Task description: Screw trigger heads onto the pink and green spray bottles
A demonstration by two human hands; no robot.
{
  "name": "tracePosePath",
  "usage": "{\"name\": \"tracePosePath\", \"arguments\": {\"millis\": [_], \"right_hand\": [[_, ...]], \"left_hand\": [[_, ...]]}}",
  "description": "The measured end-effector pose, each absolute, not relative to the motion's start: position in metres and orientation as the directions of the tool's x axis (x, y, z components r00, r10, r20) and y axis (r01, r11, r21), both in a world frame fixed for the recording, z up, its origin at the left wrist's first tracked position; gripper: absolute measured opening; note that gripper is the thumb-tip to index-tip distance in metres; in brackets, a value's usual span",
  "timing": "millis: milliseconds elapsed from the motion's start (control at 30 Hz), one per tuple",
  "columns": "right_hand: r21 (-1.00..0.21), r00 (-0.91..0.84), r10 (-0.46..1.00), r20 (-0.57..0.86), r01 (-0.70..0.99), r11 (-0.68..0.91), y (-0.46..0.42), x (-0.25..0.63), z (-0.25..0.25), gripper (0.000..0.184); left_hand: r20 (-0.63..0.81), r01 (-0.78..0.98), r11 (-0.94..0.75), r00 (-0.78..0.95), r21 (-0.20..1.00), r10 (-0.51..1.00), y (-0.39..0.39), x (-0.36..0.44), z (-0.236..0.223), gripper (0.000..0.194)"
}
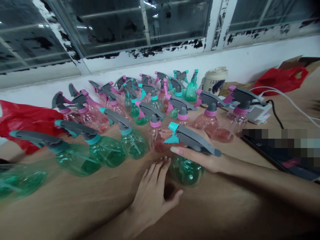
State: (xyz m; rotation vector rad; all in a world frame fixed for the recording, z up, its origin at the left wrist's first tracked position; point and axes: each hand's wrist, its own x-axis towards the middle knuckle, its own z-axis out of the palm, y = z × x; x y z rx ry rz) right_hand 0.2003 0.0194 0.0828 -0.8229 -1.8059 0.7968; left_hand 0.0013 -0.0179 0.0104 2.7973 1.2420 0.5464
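Observation:
My right hand (200,158) is wrapped round the neck of a green spray bottle (187,171) with a grey and turquoise trigger head. The bottle stands upright on the table, or just above it; I cannot tell which. Just left of it, my left hand (155,186) rests low over the tabletop with its fingers stretched out and nothing in them. Beyond my hands stands a pink spray bottle (156,136), partly covered by my right hand. To the left, a green spray bottle (133,143) is the nearest in a row of green ones.
Several pink and green spray bottles crowd toward the wall. A red plastic bag (30,120) lies at left, another red bag (280,80) at back right. A paper cup (215,80), a white power strip (258,111) with cables and a dark tablet-like device (270,155) are on the right.

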Motion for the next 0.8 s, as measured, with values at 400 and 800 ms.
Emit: {"name": "tracePosePath", "arguments": {"millis": [400,800], "right_hand": [[-0.829,-0.358,0.776,0.52,0.011,0.56,0.012,0.172,0.084,0.032],[-0.762,-0.502,0.657,0.563,-0.006,0.648,-0.015,0.09,0.092,0.034]], "left_hand": [[0.324,0.699,-0.587,0.491,0.408,0.809,-0.032,-0.003,0.024,0.071],[0.386,0.754,-0.489,0.332,0.44,0.86,-0.075,-0.063,0.06,0.057]]}}
